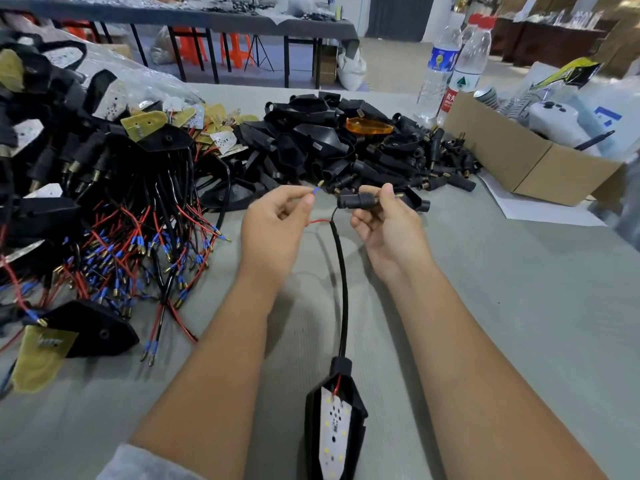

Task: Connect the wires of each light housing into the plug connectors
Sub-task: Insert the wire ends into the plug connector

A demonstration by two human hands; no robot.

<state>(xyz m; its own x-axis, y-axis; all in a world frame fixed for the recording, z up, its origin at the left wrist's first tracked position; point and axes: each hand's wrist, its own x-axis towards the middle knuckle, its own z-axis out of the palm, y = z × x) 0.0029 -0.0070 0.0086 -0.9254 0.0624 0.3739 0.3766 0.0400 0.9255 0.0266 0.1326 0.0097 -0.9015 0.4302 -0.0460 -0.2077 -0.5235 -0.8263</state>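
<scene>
At centre, our right hand [388, 220] grips a black plug connector [356, 201] while our left hand [273, 223] pinches the red wire's [320, 221] blue-sleeved terminal [316, 189], just apart at 9 o'clock. Their sheathed cable [343, 292] runs down to the light housing [337, 417] at 6 o'clock (LED board up). Loose connectors [440, 161] are heaped at 1 o'clock.
</scene>
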